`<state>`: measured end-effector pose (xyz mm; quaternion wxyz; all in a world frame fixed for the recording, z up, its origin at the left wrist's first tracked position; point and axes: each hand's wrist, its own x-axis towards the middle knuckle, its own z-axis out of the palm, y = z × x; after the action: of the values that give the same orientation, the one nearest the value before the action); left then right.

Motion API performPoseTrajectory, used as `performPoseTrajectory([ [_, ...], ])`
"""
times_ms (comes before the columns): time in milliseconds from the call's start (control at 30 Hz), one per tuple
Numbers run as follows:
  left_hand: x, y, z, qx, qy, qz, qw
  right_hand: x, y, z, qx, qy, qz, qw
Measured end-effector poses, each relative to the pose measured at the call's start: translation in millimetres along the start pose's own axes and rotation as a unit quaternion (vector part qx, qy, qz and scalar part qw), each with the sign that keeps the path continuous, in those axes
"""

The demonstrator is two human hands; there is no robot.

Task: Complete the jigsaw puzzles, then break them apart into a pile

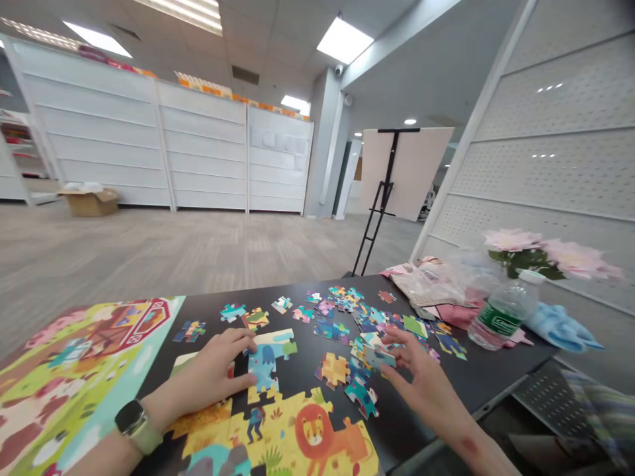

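Note:
My left hand (218, 367), with a watch on its wrist, lies with thumb and index finger apart. Their tips touch the left edge of a joined blue elephant section (265, 363). Below it, a larger joined section with a lion (317, 430) spreads on the dark table. Between the thumb and fingers of my right hand (414, 363) is a grey-blue puzzle piece (380, 357), over loose pieces. A yellow piece (335, 369) and a teal piece (362, 395) lie between my hands. Other pieces are partly under my left hand.
More loose pieces (331, 329) are scattered toward the far edge of the black table (292, 297). At the left lies a farm picture sheet (89, 370). A water bottle (506, 314), pink flowers (578, 256) and plastic-wrapped cloth items (436, 287) stand at the right.

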<state>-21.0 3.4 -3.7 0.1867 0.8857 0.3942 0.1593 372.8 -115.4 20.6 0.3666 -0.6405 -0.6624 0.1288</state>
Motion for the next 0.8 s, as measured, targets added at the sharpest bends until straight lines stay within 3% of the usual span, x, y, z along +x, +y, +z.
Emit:
performPoseTrajectory([
  [67, -1.4, 0.9, -1.0, -0.005, 0.005, 0.004, 1.000, 12.4, -16.7, 10.3, 0.036, -0.006, -0.022, 0.999],
  [133, -2.3, 2.3, -2.7, -0.007, 0.013, 0.014, 1.000, 28.1, -36.9, 25.2, 0.054, -0.054, -0.039, 0.996],
  [233, -1.4, 2.9, -4.6, -0.004, 0.025, 0.038, 0.999, 57.7, -66.4, 53.1, 0.063, -0.174, -0.080, 0.980],
  [333, 0.3, 2.4, -4.5, 0.002, 0.035, 0.042, 0.999, 87.5, -85.9, 82.2, 0.078, -0.306, -0.130, 0.940],
  [400, 0.7, 2.3, -3.9, 0.006, 0.041, 0.038, 0.998, 100.4, -91.4, 99.1, 0.078, -0.357, -0.146, 0.919],
  [600, 1.6, 4.3, -5.4, 0.001, 0.033, 0.022, 0.999, 94.1, -89.5, 122.5, -0.025, -0.291, -0.194, 0.936],
  [800, 3.9, 6.7, -8.9, -0.002, 0.021, 0.006, 1.000, 95.3, -83.6, 103.5, -0.043, -0.299, -0.214, 0.929],
])
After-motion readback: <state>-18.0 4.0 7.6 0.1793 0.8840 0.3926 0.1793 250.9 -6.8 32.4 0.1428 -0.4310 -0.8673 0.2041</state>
